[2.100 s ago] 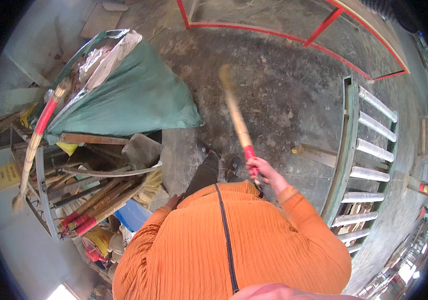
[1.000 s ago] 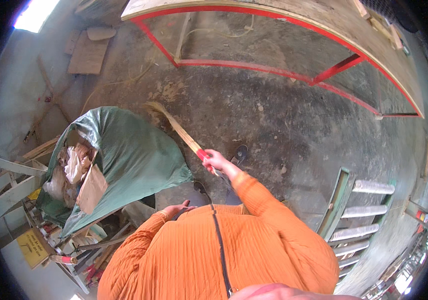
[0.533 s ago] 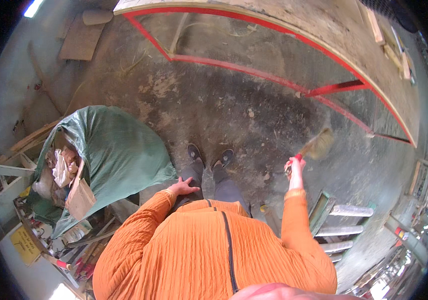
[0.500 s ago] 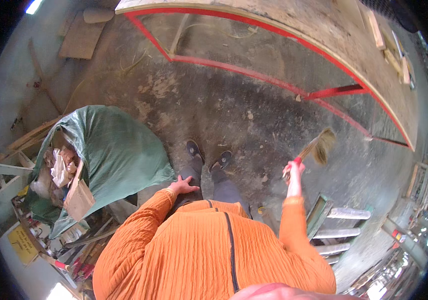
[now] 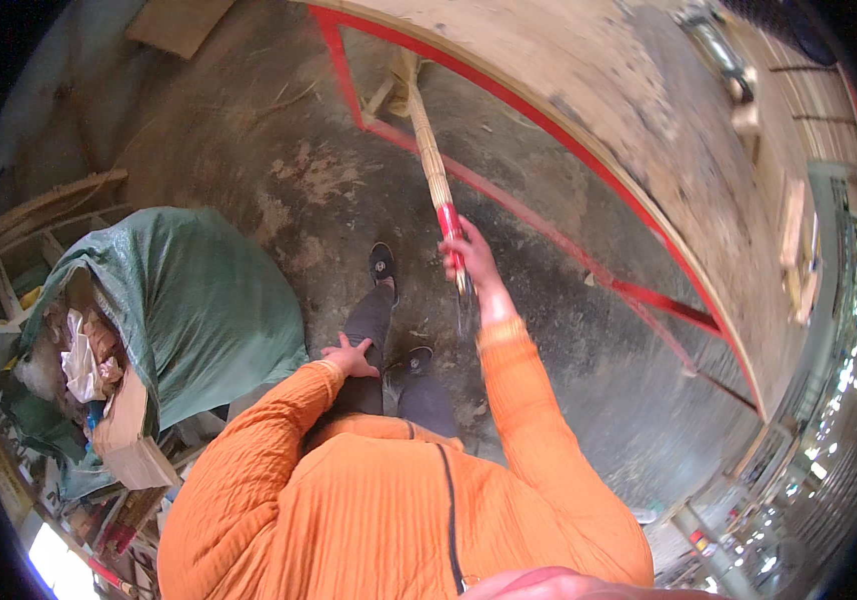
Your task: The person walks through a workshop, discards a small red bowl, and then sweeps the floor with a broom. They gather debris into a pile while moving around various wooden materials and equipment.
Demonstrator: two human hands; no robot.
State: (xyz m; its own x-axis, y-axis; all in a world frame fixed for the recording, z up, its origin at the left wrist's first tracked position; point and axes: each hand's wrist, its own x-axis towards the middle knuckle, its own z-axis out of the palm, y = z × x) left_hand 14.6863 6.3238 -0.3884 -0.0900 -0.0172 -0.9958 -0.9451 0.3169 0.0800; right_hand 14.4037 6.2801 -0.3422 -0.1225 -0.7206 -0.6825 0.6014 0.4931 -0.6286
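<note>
Gripped in right hand (image 5: 469,258) by red-wrapped handle (image 5: 449,221): grass broom (image 5: 432,160), angled across red lower rail (image 5: 549,234), with left hand (image 5: 352,358) spread on leg (image 5: 368,318). Possible snagging of bristles (image 5: 404,76) on rail from too low a sweep.

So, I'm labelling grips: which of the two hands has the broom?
The right hand, which is closed around the red-handled broom; the left hand rests on the left leg instead.

A scuffed grey floor (image 5: 324,185) spreads before me and under a red-framed wooden table (image 5: 639,115), as white light (image 5: 61,562) glares on my left.
</note>
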